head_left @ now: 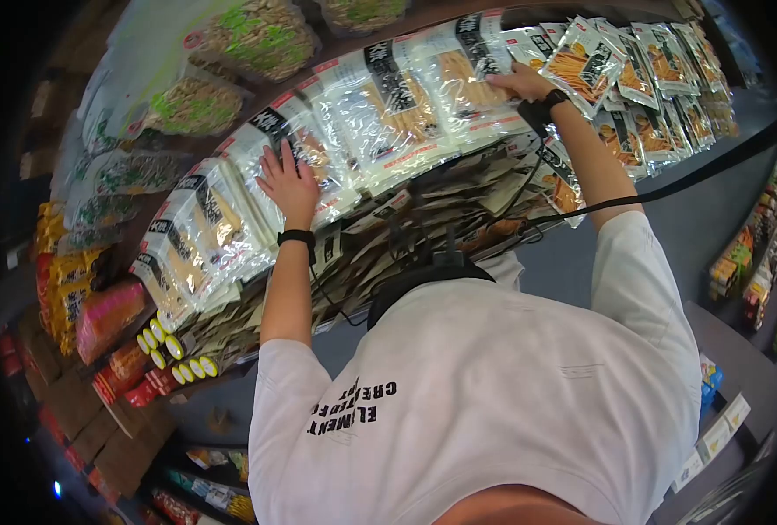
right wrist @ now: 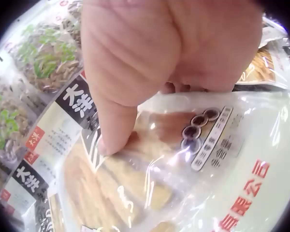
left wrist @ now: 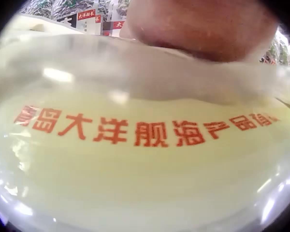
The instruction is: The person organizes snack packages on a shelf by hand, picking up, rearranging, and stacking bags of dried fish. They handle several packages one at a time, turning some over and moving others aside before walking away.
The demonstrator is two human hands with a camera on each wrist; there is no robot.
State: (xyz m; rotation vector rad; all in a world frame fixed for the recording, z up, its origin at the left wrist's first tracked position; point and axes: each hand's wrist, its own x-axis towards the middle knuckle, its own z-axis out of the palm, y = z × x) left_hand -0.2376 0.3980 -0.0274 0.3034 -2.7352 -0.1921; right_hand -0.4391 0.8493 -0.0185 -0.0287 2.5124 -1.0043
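Observation:
My left hand (head_left: pixel 292 185) lies with fingers spread on a clear and white plastic packet (head_left: pixel 318 150) of dried food strips in the display row. In the left wrist view, the packet's pale lower part with red lettering (left wrist: pixel 150 133) fills most of the picture. Farther right, my right hand (head_left: pixel 528 85) grips the edge of another such packet (head_left: pixel 460 83). The right wrist view shows the thumb (right wrist: pixel 117 128) pressed on the packet front, while the other fingers tuck behind its edge, mostly hidden. Between the hands stands a further packet (head_left: pixel 388 109) of the same kind.
Smaller shiny snack packets (head_left: pixel 660 66) are heaped at the right end. Bags with green and tan contents (head_left: pixel 261 39) line the back. Below the row sit many tightly packed packets (head_left: pixel 441 206). A black strap (head_left: pixel 695 179) crosses by my right arm; yellow-lidded containers (head_left: pixel 174 347) stand lower left.

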